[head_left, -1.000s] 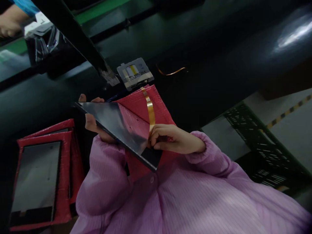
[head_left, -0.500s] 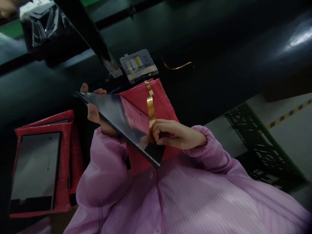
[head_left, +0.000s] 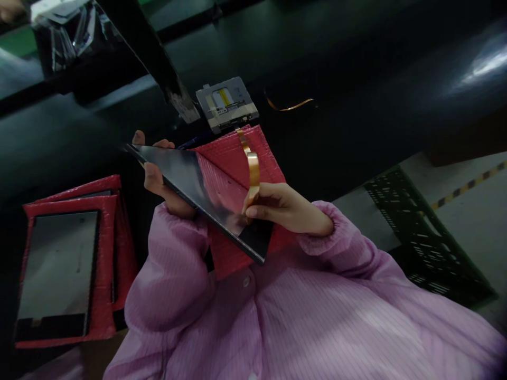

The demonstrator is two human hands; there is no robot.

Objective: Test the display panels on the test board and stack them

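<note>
My left hand (head_left: 158,182) grips the far left end of a glossy black display panel (head_left: 190,179), thumb on the near edge and fingers at the far one. The panel is tilted above a red bubble-wrap pouch (head_left: 277,163). Near the panel's right end, my right hand (head_left: 285,208) pinches a copper-coloured flex cable (head_left: 254,169) between thumb and fingers. The cable arches up and runs away toward a small grey device with a circuit board (head_left: 227,103) beyond the pouch. Where the cable's near end meets the panel is hidden by my fingers.
On the left, another display panel (head_left: 59,269) lies on stacked red pouches (head_left: 106,264). A loose copper strip (head_left: 295,105) rests on the dark table (head_left: 356,105). A dark bar (head_left: 146,47) slants behind. A green crate (head_left: 428,248) stands at lower right.
My right hand has moved slightly up, its fingers now less curled around the cable. The cable's arch has shifted right. The panel's near right corner has moved a little right and up.
</note>
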